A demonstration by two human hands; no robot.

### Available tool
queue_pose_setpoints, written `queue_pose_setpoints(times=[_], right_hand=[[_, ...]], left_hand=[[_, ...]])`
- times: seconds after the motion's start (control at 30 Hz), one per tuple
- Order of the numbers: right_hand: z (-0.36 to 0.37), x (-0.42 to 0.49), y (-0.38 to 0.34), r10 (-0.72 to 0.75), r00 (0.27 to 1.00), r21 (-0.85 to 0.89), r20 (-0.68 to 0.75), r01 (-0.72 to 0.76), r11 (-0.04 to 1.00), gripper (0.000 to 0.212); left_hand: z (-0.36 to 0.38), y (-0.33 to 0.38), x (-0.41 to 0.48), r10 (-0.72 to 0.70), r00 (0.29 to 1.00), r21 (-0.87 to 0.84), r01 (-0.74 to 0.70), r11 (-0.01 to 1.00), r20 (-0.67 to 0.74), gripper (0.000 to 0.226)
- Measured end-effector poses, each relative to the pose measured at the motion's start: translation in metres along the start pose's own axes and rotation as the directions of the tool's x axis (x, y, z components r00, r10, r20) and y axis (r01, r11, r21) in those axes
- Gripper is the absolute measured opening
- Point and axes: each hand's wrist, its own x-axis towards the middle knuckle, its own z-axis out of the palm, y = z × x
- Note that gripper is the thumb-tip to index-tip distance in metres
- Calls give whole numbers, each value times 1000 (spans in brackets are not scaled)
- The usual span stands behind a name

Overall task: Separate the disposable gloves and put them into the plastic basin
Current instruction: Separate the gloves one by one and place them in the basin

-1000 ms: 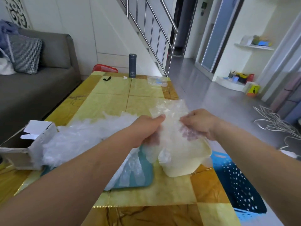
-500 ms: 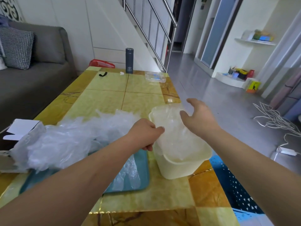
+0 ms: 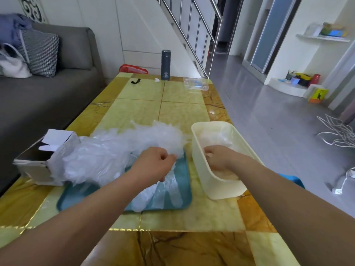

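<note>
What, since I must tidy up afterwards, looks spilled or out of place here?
The disposable gloves lie in a loose heap spilling from the open cardboard box, over the teal tray and onto the table. White cable lies tangled on the floor.

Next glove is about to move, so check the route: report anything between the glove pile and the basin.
Nothing visible blocks it. The glove pile on the teal tray lies right beside the basin, whose top is open; only the right hand is inside it.

R hand (image 3: 218, 158) fingertips hidden in basin (image 3: 221, 187); L hand (image 3: 153, 163) grip on gloves (image 3: 115, 152) unclear; tray (image 3: 185, 179) mostly covered.
</note>
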Motion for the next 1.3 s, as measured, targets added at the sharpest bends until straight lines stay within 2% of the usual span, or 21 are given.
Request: queue_pose_setpoints(times=[0.1,0.17,0.23,0.3,0.33,0.37,0.43,0.5,0.6,0.7,0.73,0.8,0.87,0.93,0.97,1.0,1.07,1.1,1.17,1.23,1.3], right_hand=[[-13,-22,-13,19,975,43,-222,-10,999,51],[-21,-43,-23,37,941,67,-336,-15,998,53],[-23,-66,-36,10,855,28,-519,5,1000,50],[-11,-84,-52,-56,731,99,-680,168,981,39],[-1,-90,-61,-70,707,180,-704,273,945,34],[11,-92,-68,-79,719,271,-691,358,894,30],[40,-89,-78,-84,793,417,-604,404,814,23],[67,-81,-84,-81,844,484,-530,379,788,23],[93,-72,-87,-9,884,567,-468,308,764,29],[100,-66,-85,50,918,672,-393,249,697,49],[101,-65,-83,46,926,690,-376,247,680,57],[100,-66,-80,27,925,673,-380,256,694,71],[97,-67,-76,30,923,685,-384,263,679,83],[100,-66,-74,44,947,791,-317,239,563,92],[102,-64,-73,49,963,855,-266,212,473,90],[103,-60,-71,42,976,914,-213,184,362,80],[105,-59,-69,16,985,966,-171,164,199,43],[106,-59,-69,4,981,963,-192,187,196,29],[107,-60,-67,14,971,939,-240,229,255,18],[106,-61,-65,13,966,929,-258,244,279,13],[107,-61,-62,-11,973,927,-230,222,302,13]], left_hand=[[-2,-37,-14,88,996,380,-91,921,25,23],[3,-56,-22,55,996,495,-80,865,65,40],[11,-72,-24,10,998,508,-40,861,62,53],[16,-86,-23,11,1000,464,-24,886,29,44],[16,-90,-23,25,1000,426,-30,904,18,34],[17,-92,-23,38,999,389,-37,920,6,23],[15,-97,-24,71,997,334,-62,941,-15,9],[7,-103,-26,109,992,277,-87,957,-65,13],[-8,-102,-31,112,978,133,-89,987,-178,20],[-22,-97,-40,1,979,-193,-41,980,-206,20],[-27,-92,-44,-48,987,-348,-10,937,-156,20],[-35,-81,-48,-104,994,-613,65,787,-28,17],[-38,-72,-49,-118,991,-750,121,651,57,15],[-38,-70,-49,-119,987,-822,154,549,105,20],[-36,-73,-48,-109,982,-859,185,477,151,15],[-36,-74,-49,-109,971,-878,240,413,214,10],[-33,-80,-50,-107,946,-850,321,418,305,34],[-32,-82,-48,-109,941,-820,333,465,320,42],[-31,-84,-46,-104,938,-793,336,509,330,57],[-31,-85,-45,-96,941,-791,326,517,325,68],[-32,-84,-46,-94,949,-753,297,587,301,69]])
